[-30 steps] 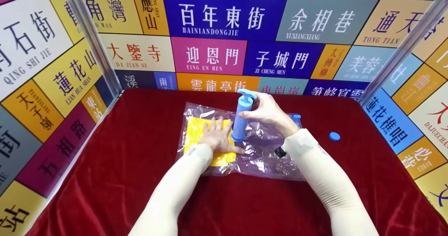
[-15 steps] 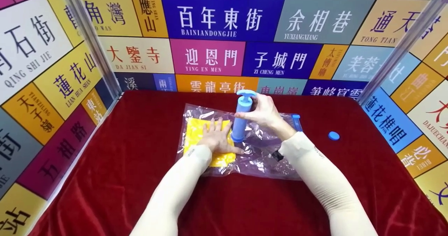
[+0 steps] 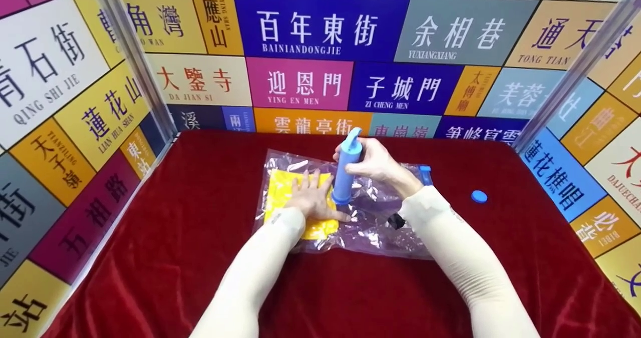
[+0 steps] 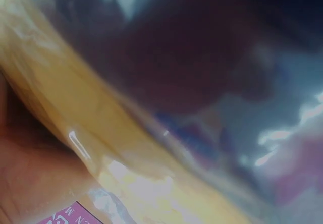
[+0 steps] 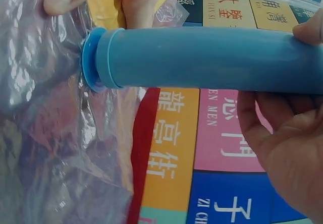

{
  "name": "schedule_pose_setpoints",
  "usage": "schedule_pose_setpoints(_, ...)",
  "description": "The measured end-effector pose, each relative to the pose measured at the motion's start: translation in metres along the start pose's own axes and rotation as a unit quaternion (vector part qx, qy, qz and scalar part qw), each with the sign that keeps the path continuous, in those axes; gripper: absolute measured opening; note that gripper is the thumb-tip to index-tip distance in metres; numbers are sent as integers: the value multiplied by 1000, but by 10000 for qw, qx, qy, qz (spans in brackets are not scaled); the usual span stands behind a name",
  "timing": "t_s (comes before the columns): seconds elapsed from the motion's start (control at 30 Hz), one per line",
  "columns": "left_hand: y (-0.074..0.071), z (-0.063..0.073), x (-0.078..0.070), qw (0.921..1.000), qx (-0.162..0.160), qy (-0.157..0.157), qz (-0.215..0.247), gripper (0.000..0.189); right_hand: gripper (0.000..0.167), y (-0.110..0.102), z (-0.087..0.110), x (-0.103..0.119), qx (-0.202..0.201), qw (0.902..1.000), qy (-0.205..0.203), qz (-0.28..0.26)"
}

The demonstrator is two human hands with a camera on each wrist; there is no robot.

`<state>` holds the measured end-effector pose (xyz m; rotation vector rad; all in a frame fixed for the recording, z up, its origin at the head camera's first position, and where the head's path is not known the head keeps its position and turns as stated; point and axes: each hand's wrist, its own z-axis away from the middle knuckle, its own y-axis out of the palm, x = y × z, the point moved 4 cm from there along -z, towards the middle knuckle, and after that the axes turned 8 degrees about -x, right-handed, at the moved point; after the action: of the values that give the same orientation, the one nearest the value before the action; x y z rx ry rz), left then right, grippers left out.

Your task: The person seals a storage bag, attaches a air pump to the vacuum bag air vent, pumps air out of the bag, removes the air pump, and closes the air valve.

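A clear plastic vacuum bag (image 3: 373,235) lies flat with a folded yellow item (image 3: 277,190) in its left part. My left hand (image 3: 311,202) rests on the yellow part, fingers spread and thumb out to the right. My right hand (image 3: 378,163) grips the barrel of a blue hand pump (image 3: 345,175), which stands slightly tilted over the bag beside the left hand. In the right wrist view, the pump's lower end sits at a round blue valve (image 5: 92,57) on the wrinkled film. The left wrist view is blurred, showing yellow under shiny film.
A round blue cap (image 3: 478,196) lies on the red cloth (image 3: 200,203) to the right of the bag. At the bag's right end sits a blue slider (image 3: 424,169). A small black object (image 3: 395,221) shows near the right sleeve. Sign-patterned panels enclose the back and sides.
The pump has turned in my right hand, so its T-handle, seen broadside before, now appears nearly edge-on. The left hand stays on the bag.
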<state>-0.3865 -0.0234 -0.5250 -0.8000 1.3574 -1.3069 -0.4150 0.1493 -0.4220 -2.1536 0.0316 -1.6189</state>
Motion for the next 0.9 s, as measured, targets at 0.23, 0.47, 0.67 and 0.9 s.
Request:
schedule_pose_setpoints(0.23, 0, -2, 3, 10000, 11, -13, -19, 142, 71, -6, 9, 12, -1182, 9729, -269, 1971)
schedule_pose_setpoints(0.47, -2, 1, 2, 10000, -38, 12, 84, 140, 66, -4, 14, 21, -2088, 9510, -349, 2255)
schedule_pose_setpoints(0.67, -2, 3, -1, 9999, 2, 61, 123, 139, 54, -7, 15, 20, -2011, 9590, -541, 1923)
schedule_pose_setpoints(0.9, 0, 1, -1, 10000, -26, 38, 59, 140, 45, -5, 8, 12, -929, 9949, -338, -179)
